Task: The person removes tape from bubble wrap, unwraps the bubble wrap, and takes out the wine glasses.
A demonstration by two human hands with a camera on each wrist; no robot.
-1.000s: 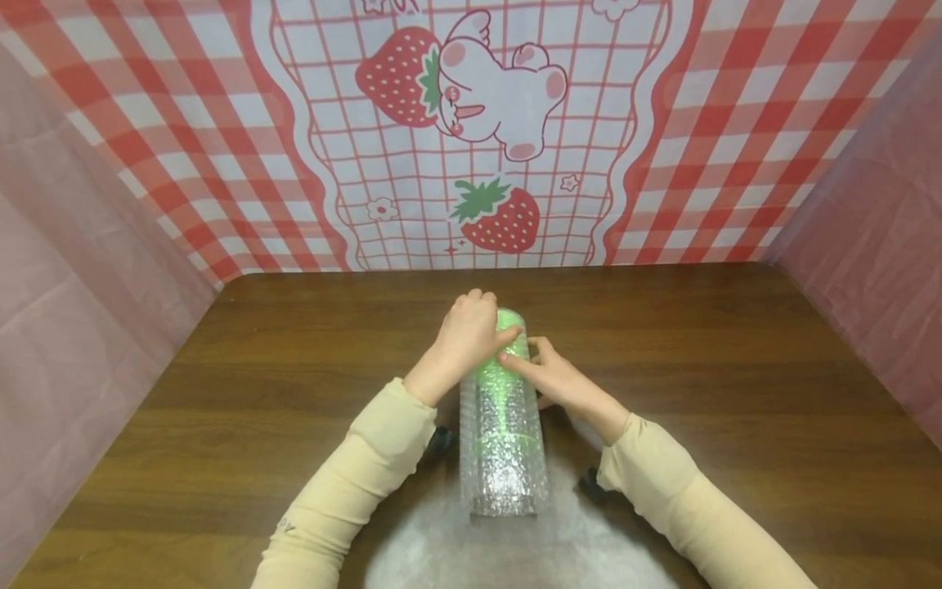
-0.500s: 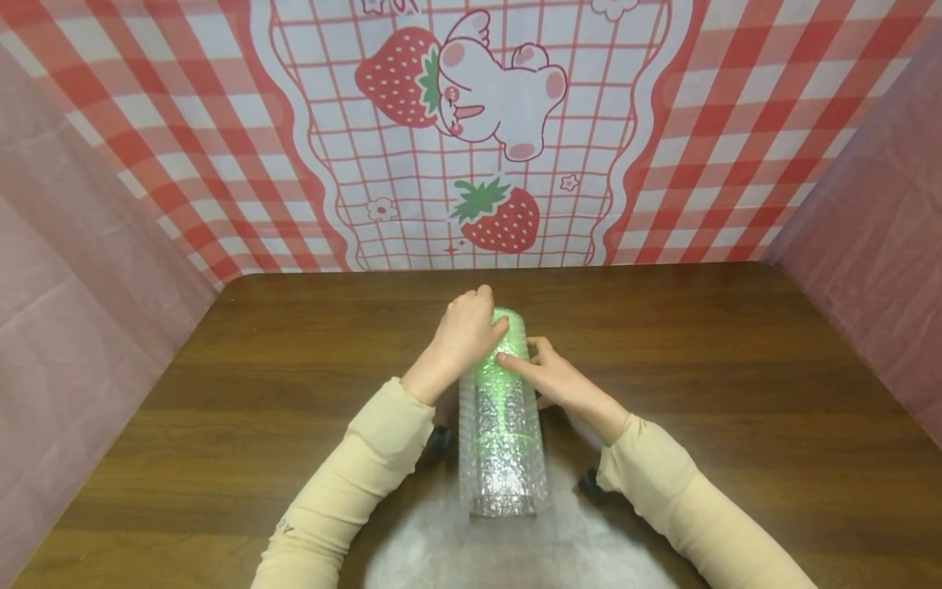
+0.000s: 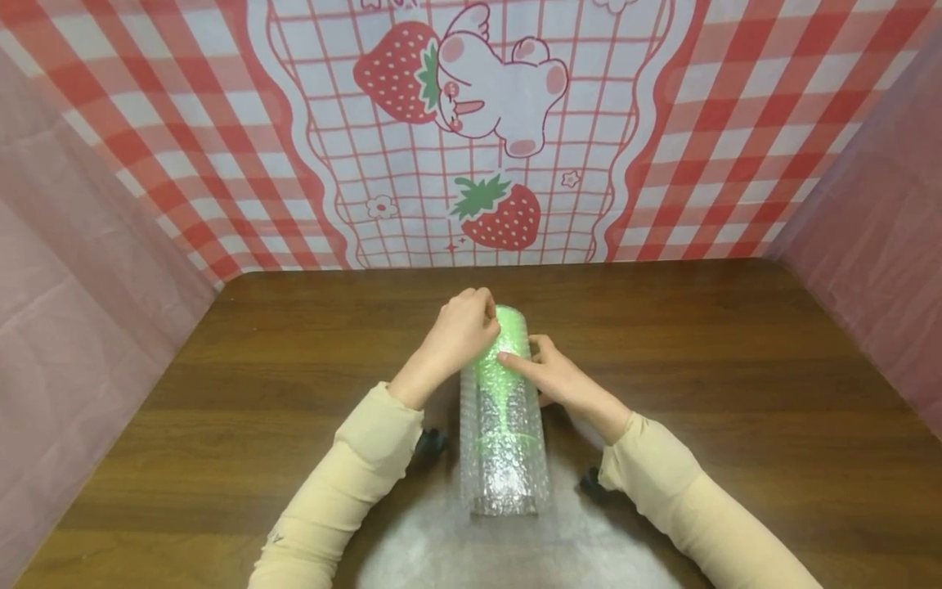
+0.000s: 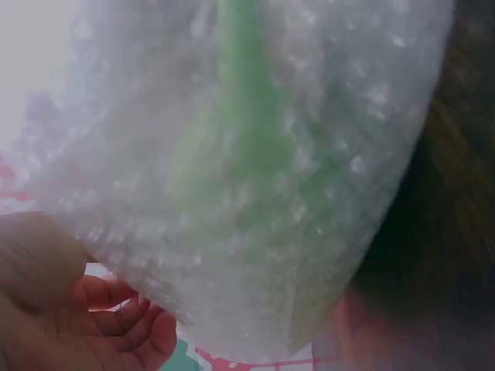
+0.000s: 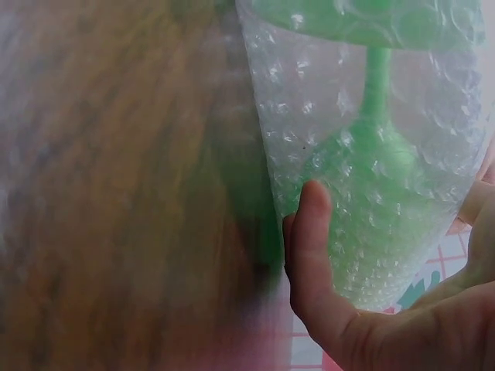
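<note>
A green stemmed goblet [image 5: 377,89], seen through clear bubble wrap [image 3: 506,483], lies on the table in the middle of the head view. Its bowl is at the far end, its foot nearer. My right hand [image 3: 562,383] grips the roll from the right, thumb on top and fingers down the side. At the far left of the wrap, my left hand [image 3: 458,334] pinches the film near its edge with curled fingers. In the left wrist view, those fingers [image 4: 128,328] sit right at the wrap's edge, their tips partly hidden.
The brown wooden table [image 3: 736,368] meets a red-and-white checked cloth [image 3: 684,188] with strawberry prints behind. Pink fabric [image 3: 88,245] hangs at both sides. A pale glossy patch [image 3: 508,556] shows on the near tabletop. Dark wrist cameras [image 3: 430,446] hang under the sleeves.
My left thumb has drawn back left off the top of the wrap toward the curled fingers, and the left forearm has shifted slightly left. The right hand and the roll have stayed put.
</note>
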